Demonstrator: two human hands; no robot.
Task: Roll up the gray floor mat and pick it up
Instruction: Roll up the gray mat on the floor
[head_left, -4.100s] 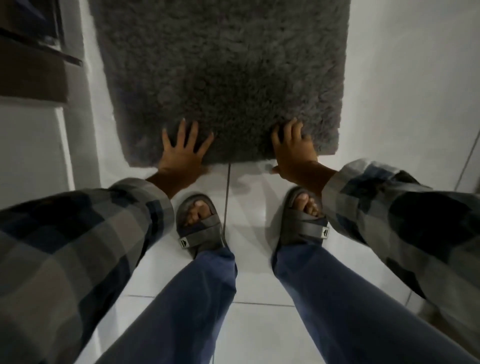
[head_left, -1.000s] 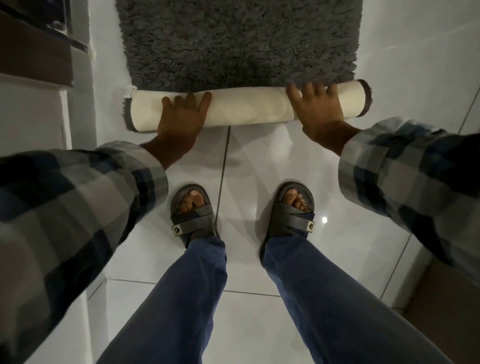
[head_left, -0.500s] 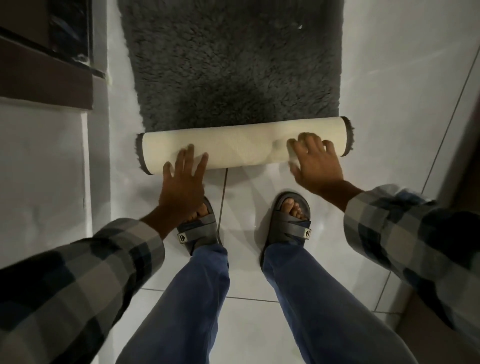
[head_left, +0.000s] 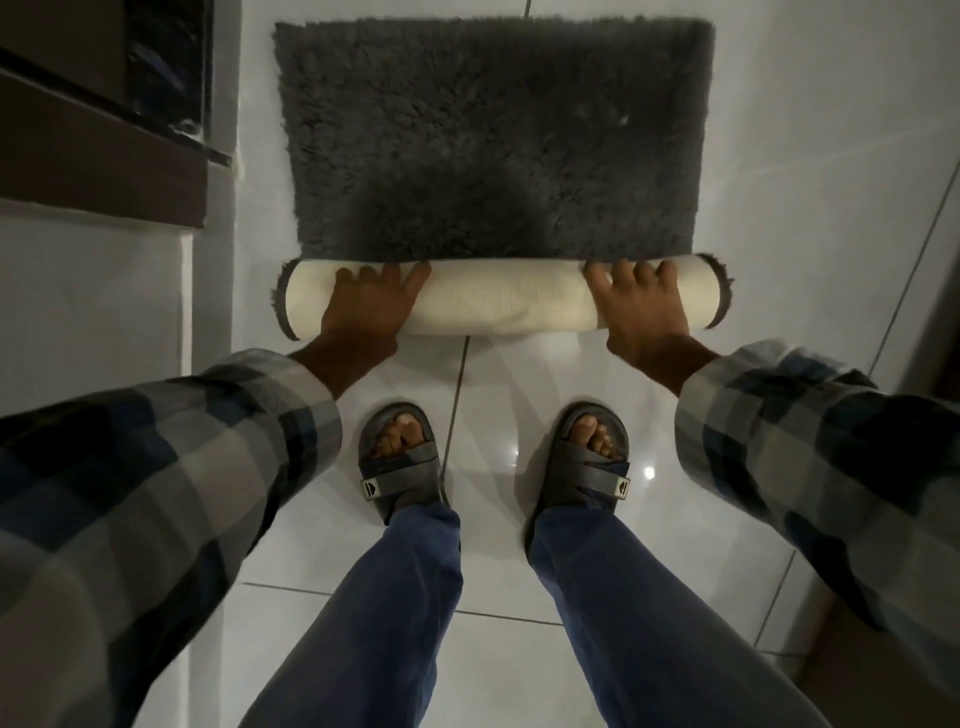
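The gray shaggy floor mat (head_left: 493, 135) lies flat on the white tiles, its near end wound into a roll (head_left: 509, 301) that shows the cream underside. My left hand (head_left: 369, 312) presses on the roll's left part, fingers spread over its top. My right hand (head_left: 641, 306) presses on the right part in the same way. Both palms rest on the roll and the fingertips reach the seam where the roll meets the flat pile. Gray fringe sticks out at both roll ends.
My two feet in gray sandals (head_left: 400, 462) (head_left: 592, 457) stand just behind the roll. A dark wooden step or frame (head_left: 104, 150) and a white wall base (head_left: 93, 291) border the mat on the left. White glossy tiles (head_left: 810, 171) extend to the right.
Since four seconds ago the mat's near edge has been wound into a cream roll. In the last second both hands moved back on top of the roll, fingers over its far side.
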